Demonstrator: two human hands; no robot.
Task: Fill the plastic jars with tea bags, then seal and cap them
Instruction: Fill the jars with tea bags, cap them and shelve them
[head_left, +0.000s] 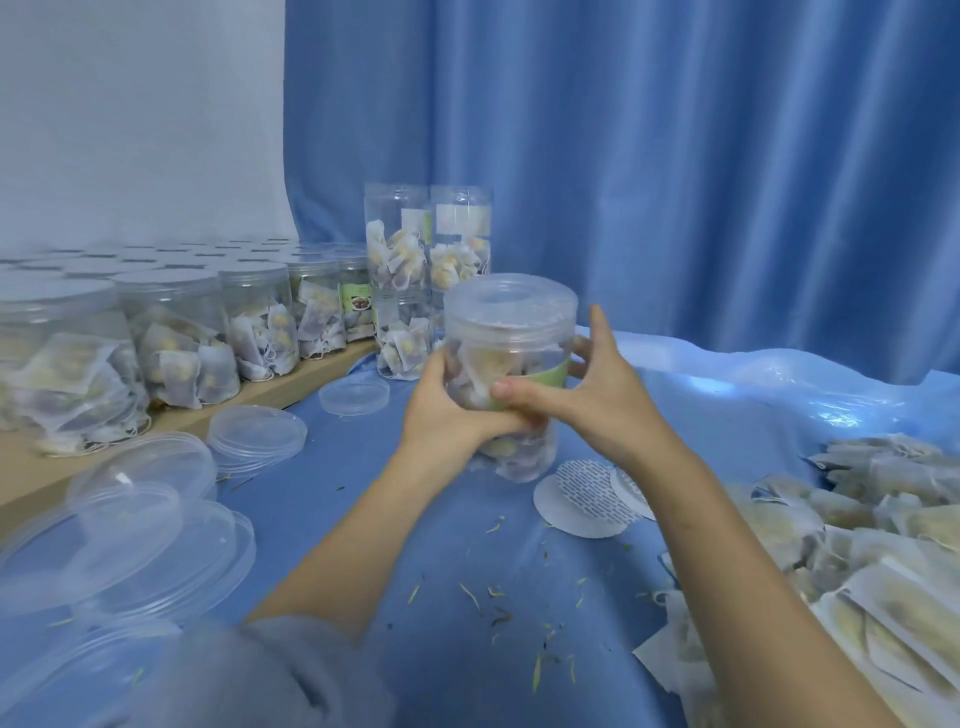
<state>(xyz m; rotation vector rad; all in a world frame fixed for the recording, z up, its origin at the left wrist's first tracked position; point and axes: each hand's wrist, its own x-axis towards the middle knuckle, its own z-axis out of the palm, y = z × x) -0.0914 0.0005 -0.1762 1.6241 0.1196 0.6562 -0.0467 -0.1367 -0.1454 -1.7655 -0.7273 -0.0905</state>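
capped jars (171, 338) with tea bags, upright on wood shelf (291, 384) | loose lids (156, 514) on blue sheet (441, 571) | left hand (452, 400) grips jar (511, 374), right hand (587, 395) wraps it with index finger straight | jar mid-frame, near upright, cap up, holds tea bags | seals (587, 493) | tea bag pile (857, 545) | blue curtain (675, 156) behind

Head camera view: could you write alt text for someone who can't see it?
Both hands, left hand and right hand, hold a capped plastic jar of tea bags above a blue cloth. Filled jars line the left; loose lids and tea bags lie around.
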